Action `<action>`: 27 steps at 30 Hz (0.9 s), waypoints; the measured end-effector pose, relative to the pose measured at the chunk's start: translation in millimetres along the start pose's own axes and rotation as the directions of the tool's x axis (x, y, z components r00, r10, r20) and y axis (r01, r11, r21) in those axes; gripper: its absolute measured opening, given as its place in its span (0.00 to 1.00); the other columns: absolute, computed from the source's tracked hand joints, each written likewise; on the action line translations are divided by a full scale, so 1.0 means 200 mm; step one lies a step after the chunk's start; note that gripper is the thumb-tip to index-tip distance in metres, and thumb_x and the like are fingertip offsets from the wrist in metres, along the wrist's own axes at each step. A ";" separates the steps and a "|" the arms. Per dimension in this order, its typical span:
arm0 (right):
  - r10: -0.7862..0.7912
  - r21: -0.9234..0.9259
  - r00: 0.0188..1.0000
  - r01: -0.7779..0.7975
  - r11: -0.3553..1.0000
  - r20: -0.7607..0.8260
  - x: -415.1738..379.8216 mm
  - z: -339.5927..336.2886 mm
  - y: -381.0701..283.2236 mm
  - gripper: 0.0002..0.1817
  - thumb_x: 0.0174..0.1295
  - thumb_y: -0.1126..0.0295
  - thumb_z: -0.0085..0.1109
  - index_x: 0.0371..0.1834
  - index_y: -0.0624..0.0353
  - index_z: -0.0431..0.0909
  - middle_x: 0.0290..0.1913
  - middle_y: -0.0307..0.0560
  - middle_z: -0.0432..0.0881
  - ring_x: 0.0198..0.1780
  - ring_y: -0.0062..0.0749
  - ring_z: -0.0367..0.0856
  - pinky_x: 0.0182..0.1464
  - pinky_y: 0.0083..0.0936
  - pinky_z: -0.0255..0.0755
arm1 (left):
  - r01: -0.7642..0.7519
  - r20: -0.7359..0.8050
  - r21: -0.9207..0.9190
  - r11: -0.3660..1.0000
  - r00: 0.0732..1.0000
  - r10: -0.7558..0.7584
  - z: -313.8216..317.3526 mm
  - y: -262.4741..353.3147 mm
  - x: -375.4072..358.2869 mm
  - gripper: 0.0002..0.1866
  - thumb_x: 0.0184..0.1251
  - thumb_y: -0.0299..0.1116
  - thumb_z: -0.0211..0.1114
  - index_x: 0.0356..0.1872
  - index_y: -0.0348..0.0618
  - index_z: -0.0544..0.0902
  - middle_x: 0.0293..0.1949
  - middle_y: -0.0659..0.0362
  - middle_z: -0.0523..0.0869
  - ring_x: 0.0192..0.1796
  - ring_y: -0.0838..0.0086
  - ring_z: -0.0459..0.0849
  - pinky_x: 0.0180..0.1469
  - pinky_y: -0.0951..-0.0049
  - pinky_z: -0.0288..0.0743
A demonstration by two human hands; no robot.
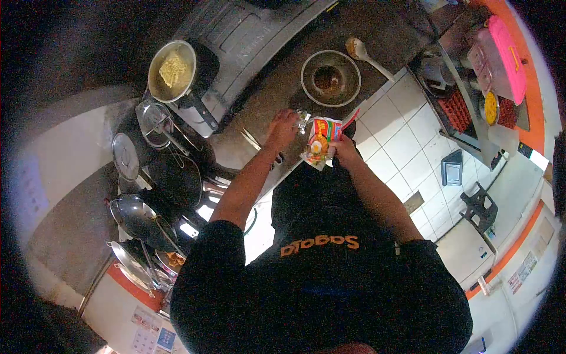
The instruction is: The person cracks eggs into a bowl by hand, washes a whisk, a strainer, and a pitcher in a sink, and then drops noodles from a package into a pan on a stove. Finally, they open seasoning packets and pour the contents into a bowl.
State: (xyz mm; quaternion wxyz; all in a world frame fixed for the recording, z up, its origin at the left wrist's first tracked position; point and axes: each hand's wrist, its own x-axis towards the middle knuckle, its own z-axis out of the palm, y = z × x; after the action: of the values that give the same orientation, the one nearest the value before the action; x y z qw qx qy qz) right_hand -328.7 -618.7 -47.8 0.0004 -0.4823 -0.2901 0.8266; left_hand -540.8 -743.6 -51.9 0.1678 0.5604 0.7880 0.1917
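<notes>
My left hand (283, 130) is closed on a small silvery sachet (303, 121). Gripped in my right hand (345, 151) is a colourful instant noodle packet (319, 141) with a picture of noodles and egg on its front. The sachet and packet are close together, at the counter's near edge. Just beyond them stands a metal bowl (306, 76) with dark brown seasoning at its bottom. A large light-coloured spoon (372, 60) lies right of the bowl. A two-pronged metal utensil (252, 139) is partly hidden by my left forearm.
At the left, a pot (156, 88) holding a noodle block sits on a stove (203, 115). Several pans and lids (125, 156) crowd the left side. On the right are a shelf with red egg trays (455, 111), a pink container (504, 59) and a black stool (479, 206).
</notes>
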 end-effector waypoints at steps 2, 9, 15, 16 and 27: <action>-0.093 0.007 0.992 0.093 0.996 0.084 0.03 0.06 0.01 0.20 0.51 0.77 0.54 0.50 0.59 0.72 0.44 0.43 0.80 0.45 0.34 0.80 0.46 0.37 0.76 | 0.085 -0.049 -0.143 0.986 0.994 -0.093 -0.07 0.10 -0.01 0.17 0.47 0.27 0.64 0.42 0.43 0.78 0.47 0.52 0.77 0.54 0.57 0.74 0.57 0.59 0.68; 0.056 0.368 0.959 -0.160 0.916 0.277 0.12 0.08 0.12 0.18 0.55 0.62 0.55 0.48 0.54 0.72 0.44 0.45 0.79 0.45 0.41 0.79 0.49 0.47 0.72 | 0.020 -0.052 -0.173 0.985 0.998 -0.029 0.02 0.31 -0.06 0.20 0.49 0.32 0.65 0.46 0.41 0.74 0.46 0.48 0.74 0.54 0.51 0.71 0.60 0.54 0.62; 0.180 0.310 0.909 -0.306 0.900 0.375 0.24 0.03 0.14 0.30 0.56 0.45 0.56 0.58 0.49 0.70 0.56 0.48 0.74 0.58 0.44 0.72 0.53 0.55 0.68 | 0.049 -0.038 -0.309 0.950 0.997 -0.063 -0.03 0.38 -0.04 0.24 0.53 0.34 0.63 0.51 0.38 0.70 0.50 0.47 0.71 0.58 0.50 0.66 0.61 0.54 0.58; -0.031 0.299 0.851 -0.150 0.942 0.524 0.34 -0.09 0.29 0.30 0.56 0.51 0.60 0.60 0.50 0.67 0.56 0.44 0.74 0.57 0.37 0.73 0.53 0.44 0.71 | 0.050 -0.037 -0.311 0.949 0.997 -0.065 -0.04 0.40 -0.04 0.24 0.53 0.34 0.63 0.51 0.38 0.70 0.50 0.47 0.71 0.58 0.50 0.66 0.61 0.54 0.58; -0.305 0.168 0.836 0.256 0.952 0.456 0.07 0.18 -0.02 0.26 0.58 0.64 0.63 0.59 0.55 0.66 0.54 0.40 0.75 0.49 0.31 0.78 0.47 0.26 0.77 | 0.003 -0.170 -0.461 0.887 0.981 -0.092 0.00 0.34 -0.05 0.19 0.62 0.33 0.56 0.53 0.40 0.70 0.52 0.45 0.70 0.58 0.48 0.66 0.61 0.55 0.57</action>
State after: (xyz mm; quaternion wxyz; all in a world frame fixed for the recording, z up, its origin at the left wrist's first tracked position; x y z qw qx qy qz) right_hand -365.8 -629.1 -43.5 0.0743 -0.2158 -0.3069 0.9240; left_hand -482.0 -733.1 -17.6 0.2251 0.4649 0.7461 0.4201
